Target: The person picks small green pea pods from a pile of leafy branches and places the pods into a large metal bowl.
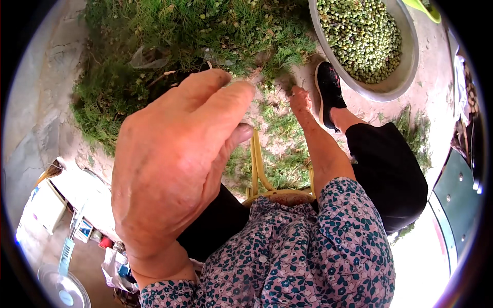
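My left hand (174,154) is raised close to the camera, its fingers bent forward with a gap between thumb and forefinger. Nothing shows in that gap; the palm side is hidden. Lower down, my right hand (301,99) reaches toward the ground beside a black shoe (328,90). Its fingers are closed together, and a blurred greenish bit lies at their tips, too unclear to name. A large heap of green conifer-like sprigs (205,31) covers the ground ahead. At the far right stands a wide metal basin (405,84) holding many small green seed cones (359,41).
Between my legs is a yellowish seat frame (257,164), with loose sprigs (287,128) around it. A fan (64,292) and a white plastic bag (112,267) are at lower left. A yellow-green container (431,11) sits beyond the basin. Clear plastic (146,59) lies among the greenery.
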Available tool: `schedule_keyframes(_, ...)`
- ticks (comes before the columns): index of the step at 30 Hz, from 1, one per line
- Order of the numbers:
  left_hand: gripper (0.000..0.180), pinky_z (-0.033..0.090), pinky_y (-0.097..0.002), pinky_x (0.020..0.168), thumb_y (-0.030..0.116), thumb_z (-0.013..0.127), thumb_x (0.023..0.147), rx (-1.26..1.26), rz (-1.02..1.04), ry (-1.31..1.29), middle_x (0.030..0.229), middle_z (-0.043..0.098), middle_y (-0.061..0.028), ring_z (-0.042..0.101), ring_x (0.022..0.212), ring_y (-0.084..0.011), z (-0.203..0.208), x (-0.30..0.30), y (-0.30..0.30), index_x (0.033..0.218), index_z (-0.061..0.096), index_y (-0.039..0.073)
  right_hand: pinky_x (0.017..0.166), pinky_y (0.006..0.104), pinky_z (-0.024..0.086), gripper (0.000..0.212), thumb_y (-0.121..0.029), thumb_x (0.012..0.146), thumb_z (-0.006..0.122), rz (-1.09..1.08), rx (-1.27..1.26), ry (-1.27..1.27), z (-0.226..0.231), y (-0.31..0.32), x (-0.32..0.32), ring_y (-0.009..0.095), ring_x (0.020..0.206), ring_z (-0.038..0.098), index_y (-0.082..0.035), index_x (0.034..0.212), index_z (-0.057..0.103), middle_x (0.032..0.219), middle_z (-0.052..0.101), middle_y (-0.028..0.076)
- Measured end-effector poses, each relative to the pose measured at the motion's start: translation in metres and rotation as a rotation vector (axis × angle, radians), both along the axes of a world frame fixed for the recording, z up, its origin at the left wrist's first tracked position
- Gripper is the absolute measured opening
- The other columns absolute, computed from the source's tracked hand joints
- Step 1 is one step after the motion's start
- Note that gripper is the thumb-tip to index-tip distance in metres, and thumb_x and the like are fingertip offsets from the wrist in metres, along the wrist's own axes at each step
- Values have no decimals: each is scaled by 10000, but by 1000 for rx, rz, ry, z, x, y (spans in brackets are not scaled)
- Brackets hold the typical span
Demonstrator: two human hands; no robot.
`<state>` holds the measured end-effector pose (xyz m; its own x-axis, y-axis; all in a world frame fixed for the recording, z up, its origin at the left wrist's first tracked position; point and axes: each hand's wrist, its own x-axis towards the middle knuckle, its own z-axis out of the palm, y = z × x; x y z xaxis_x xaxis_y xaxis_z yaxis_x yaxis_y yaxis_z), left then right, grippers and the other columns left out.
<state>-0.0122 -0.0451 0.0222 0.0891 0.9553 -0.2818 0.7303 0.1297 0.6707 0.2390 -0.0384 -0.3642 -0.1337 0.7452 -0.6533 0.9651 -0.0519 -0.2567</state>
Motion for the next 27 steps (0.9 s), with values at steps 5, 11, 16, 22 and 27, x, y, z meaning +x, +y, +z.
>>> schedule_keyframes(5,296,449,-300,809,109,615,777,29,43,26,999,581,-221,584,931,-286,3,-4,-4,1003,572,-77,670,388,471,135,-64,687,572,-292,518,357,-12,-7,13,328,758,588,-58,814,618,835,611,170)
schedule_keyframes(11,326,453,-312,818,137,624,772,27,32,27,987,585,-226,581,949,-289,2,0,0,1002,571,-88,726,421,470,234,-116,726,626,90,174,382,-31,-48,0,352,818,574,-127,957,592,928,550,149)
schedule_keyframes(16,333,457,-311,812,149,627,769,-13,19,54,983,584,-237,588,940,-296,5,-1,-1,995,573,-89,689,418,500,254,-48,715,598,213,69,126,-9,-62,-18,341,811,597,-129,951,558,996,518,150)
schedule_keyframes(22,352,459,-310,804,186,619,775,15,53,68,977,583,-242,596,921,-304,6,-3,-3,991,574,-88,621,363,476,162,5,701,568,-225,433,589,-19,-39,-6,297,681,600,0,863,585,747,609,161)
schedule_keyframes(27,368,463,-304,797,211,615,781,-9,62,69,977,583,-241,604,905,-298,7,-1,-2,992,572,-87,669,392,474,180,-36,710,597,-277,233,477,-15,-4,-31,313,734,587,-39,890,607,800,594,169)
